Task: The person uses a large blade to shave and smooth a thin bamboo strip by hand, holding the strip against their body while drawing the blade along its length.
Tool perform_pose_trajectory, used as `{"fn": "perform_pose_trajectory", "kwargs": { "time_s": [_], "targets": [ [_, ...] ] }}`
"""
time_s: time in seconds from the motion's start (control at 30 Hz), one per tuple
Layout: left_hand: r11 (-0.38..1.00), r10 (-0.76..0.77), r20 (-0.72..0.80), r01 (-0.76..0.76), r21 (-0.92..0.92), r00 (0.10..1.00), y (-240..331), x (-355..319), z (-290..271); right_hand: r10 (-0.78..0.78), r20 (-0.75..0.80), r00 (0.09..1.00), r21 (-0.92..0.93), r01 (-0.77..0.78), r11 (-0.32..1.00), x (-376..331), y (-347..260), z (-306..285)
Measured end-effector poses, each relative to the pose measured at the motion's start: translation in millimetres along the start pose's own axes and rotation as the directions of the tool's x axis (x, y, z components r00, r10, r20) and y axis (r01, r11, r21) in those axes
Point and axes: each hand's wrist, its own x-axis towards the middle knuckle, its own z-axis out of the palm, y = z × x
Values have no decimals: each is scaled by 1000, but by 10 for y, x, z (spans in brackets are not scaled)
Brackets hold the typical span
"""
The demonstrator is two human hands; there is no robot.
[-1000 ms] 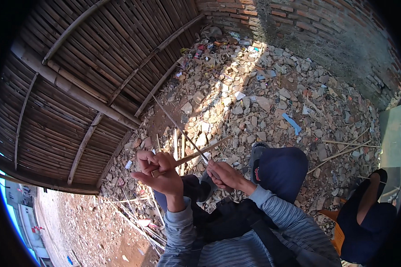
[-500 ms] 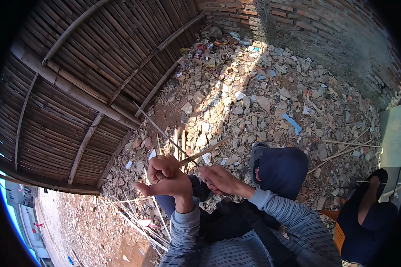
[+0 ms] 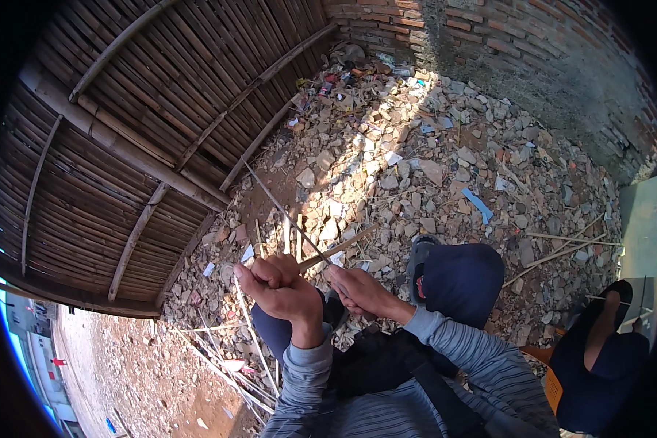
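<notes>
My left hand [image 3: 283,292] is closed round a split bamboo stick [image 3: 349,244], its thumb pointing out to the left. The stick's free end juts up and to the right, over the rubble. In my right hand [image 3: 369,293], closed by my knee, is a long, thin, dark blade [image 3: 279,204], seen nearly edge-on. It slants away up and to the left and crosses the stick just beyond my hands. Its handle is hidden in my fingers, and I cannot tell whether blade and stick touch.
Stones and broken brick [image 3: 423,182] cover the ground, with litter at the back. A bamboo slat wall [image 3: 124,146] leans on the left; a brick wall [image 3: 504,44] stands behind. Bamboo strips [image 3: 226,372] lie at lower left, others [image 3: 562,248] at right. Another person's leg [image 3: 598,350] is at far right.
My left hand has turned and its fingers have curled tighter, the thumb rising. The far end of the blade has swung a little to the right; my right hand has barely shifted.
</notes>
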Motion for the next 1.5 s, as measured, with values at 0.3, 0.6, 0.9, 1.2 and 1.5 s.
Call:
{"fn": "perform_pose_trajectory", "kwargs": {
  "time_s": [0.3,0.6,0.9,1.2,1.5],
  "targets": [
    [999,-8,10,8,-35,1000,-21,-14,-14,-54,-56,997,-88,49,995,84,138,-101],
    [999,9,21,-8,-48,1000,-17,32,-39,-147,-6,989,-175,144,974,86,119,-64],
    [999,1,368,13,-36,930,7,86,-240,-48,-122,991,-210,21,977,89,166,-242],
    [998,-15,637,52,-39,771,46,139,-342,-232,10,973,-560,198,804,39,-35,-133],
    [998,-7,632,47,-46,775,20,168,-363,-311,9,950,-588,257,767,45,84,-136]
  ]
}}
